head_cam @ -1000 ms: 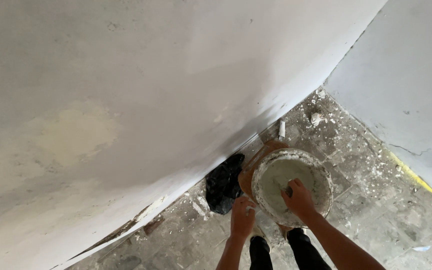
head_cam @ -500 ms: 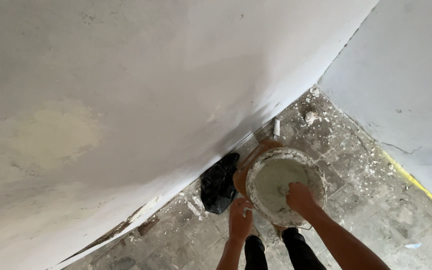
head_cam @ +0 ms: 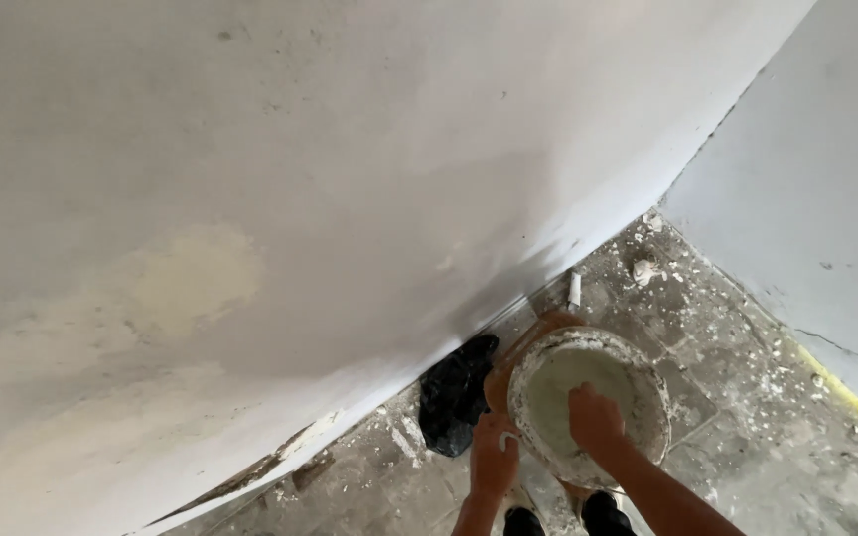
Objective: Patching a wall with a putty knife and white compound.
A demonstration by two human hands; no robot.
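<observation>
Bucket (head_cam: 588,402) of pale filler stands on the floor (head_cam: 747,447) by the wall (head_cam: 350,199), its rim gripped by the left hand (head_cam: 494,459). The right hand (head_cam: 596,417) is dipped inside, its grasp hidden; the rim is best held firm while filler is scooped.

Packages, labels, signs, screens: I see one possible item only. A crumpled black plastic bag (head_cam: 457,392) lies on the floor at the foot of the wall, just beside the bucket I am working at, on its left. Shape irregular and slumped; colour glossy black throughout; whether it holds anything I cannot tell. No labels, signs or screens are in view.
</observation>
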